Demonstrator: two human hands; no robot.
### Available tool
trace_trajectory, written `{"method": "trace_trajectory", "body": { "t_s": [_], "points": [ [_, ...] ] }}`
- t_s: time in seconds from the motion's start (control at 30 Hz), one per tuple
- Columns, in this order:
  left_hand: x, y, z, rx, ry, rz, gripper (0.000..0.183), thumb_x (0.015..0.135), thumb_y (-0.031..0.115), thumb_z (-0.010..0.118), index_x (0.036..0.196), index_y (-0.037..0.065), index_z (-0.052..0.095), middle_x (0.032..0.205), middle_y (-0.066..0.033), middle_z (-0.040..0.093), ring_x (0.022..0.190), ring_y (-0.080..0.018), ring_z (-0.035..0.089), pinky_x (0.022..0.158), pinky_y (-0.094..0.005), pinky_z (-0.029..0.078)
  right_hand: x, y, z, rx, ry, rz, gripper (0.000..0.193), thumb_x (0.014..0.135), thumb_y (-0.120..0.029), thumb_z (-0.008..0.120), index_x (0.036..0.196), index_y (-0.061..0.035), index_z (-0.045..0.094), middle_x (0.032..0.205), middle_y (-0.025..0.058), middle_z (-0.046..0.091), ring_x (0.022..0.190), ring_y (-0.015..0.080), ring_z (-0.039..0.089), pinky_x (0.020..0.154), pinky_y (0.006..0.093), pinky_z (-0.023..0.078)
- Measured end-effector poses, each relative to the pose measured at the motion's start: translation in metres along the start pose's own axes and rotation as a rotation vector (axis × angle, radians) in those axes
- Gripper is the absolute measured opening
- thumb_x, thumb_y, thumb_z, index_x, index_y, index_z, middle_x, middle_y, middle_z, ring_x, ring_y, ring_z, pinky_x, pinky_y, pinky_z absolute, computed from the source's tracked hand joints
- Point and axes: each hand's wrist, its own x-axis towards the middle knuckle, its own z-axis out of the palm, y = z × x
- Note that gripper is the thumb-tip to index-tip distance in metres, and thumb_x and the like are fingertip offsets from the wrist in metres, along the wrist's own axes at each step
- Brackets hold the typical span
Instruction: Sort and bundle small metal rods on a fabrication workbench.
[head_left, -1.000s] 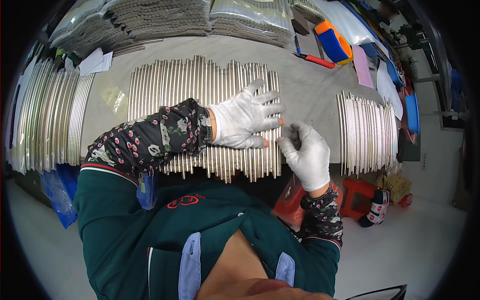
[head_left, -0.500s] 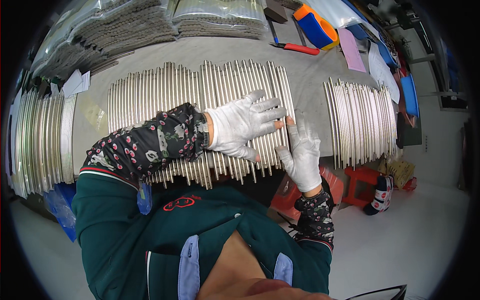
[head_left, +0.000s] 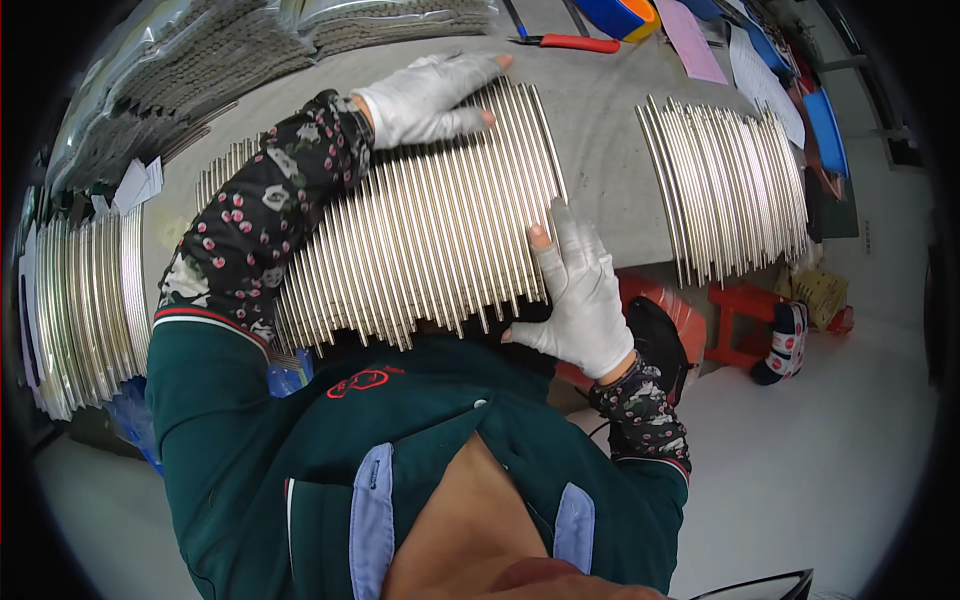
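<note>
A broad row of thin shiny metal rods [head_left: 420, 235] lies side by side in front of me, their near ends uneven over the table's edge. My left hand [head_left: 425, 100], in a white glove with bare fingertips, reaches across the far ends of the rods, its fingers stretched out and a little blurred. At the row's right edge, my right hand [head_left: 580, 295], gloved the same way, has its fingers spread, the tips by the outermost rods and the thumb pointing left. Neither hand grasps a rod. My left sleeve covers part of the row.
A second group of rods [head_left: 720, 190] lies to the right, bagged rods [head_left: 85, 300] to the left. Bundles in clear plastic [head_left: 180, 90] are piled at the back. Red-handled pliers [head_left: 575, 43], a tape dispenser [head_left: 615, 15] and pink paper [head_left: 692, 45] lie beyond. A red stool [head_left: 735, 325] stands below right.
My left hand has moved from the middle of the rods up to their far ends. My right hand stays by the right edge, a little lower in view. The whole view has shifted.
</note>
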Motion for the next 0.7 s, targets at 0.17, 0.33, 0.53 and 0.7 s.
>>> {"method": "trace_trajectory", "body": {
  "t_s": [0.17,0.33,0.53,0.7],
  "points": [
    [0.022,-0.008,0.021,0.081,-0.1,0.049,0.075,0.094,0.052,0.049,0.15,0.008,0.026,0.149,-0.0212,0.036,0.139,-0.0359,0.033,0.116,-0.0421,0.026,-0.016,0.017,0.006,-0.033,0.146,0.047,0.142,0.038,-0.048,0.09,0.154,-0.017,0.014,0.147,0.0227,0.03,0.136,0.0453,0.031,0.11,0.0564,0.027],
    [0.031,0.006,0.033,0.017,-0.081,0.092,0.066,0.096,0.051,0.046,0.146,0.009,0.037,0.146,-0.0171,0.042,0.136,-0.0341,0.038,0.115,-0.0392,0.032,-0.022,0.028,0.015,-0.034,0.226,0.011,0.147,0.036,-0.054,0.089,0.154,-0.0174,0.01,0.142,0.0213,0.035,0.13,0.0408,0.038,0.111,0.0596,0.024],
    [0.039,0.013,0.03,-0.009,-0.147,0.138,0.066,0.094,0.045,0.05,0.141,0.001,0.039,0.142,-0.0248,0.042,0.127,-0.0419,0.043,0.109,-0.0461,0.033,-0.019,0.043,0.028,-0.12,0.324,-0.028,0.139,0.035,-0.06,0.085,0.15,-0.0167,0.021,0.132,0.0141,0.045,0.115,0.0345,0.046,0.098,0.0533,0.037],
    [0.036,0.011,0.034,0.082,-0.13,0.207,0.07,0.093,0.048,0.049,0.143,0.001,0.037,0.145,-0.0261,0.039,0.128,-0.0413,0.042,0.109,-0.0453,0.032,-0.037,0.03,0.012,-0.061,0.368,0.034,0.118,0.045,-0.061,0.084,0.141,-0.0121,0.036,0.126,0.0117,0.048,0.112,0.0316,0.047,0.096,0.0471,0.034]
  ]
}}
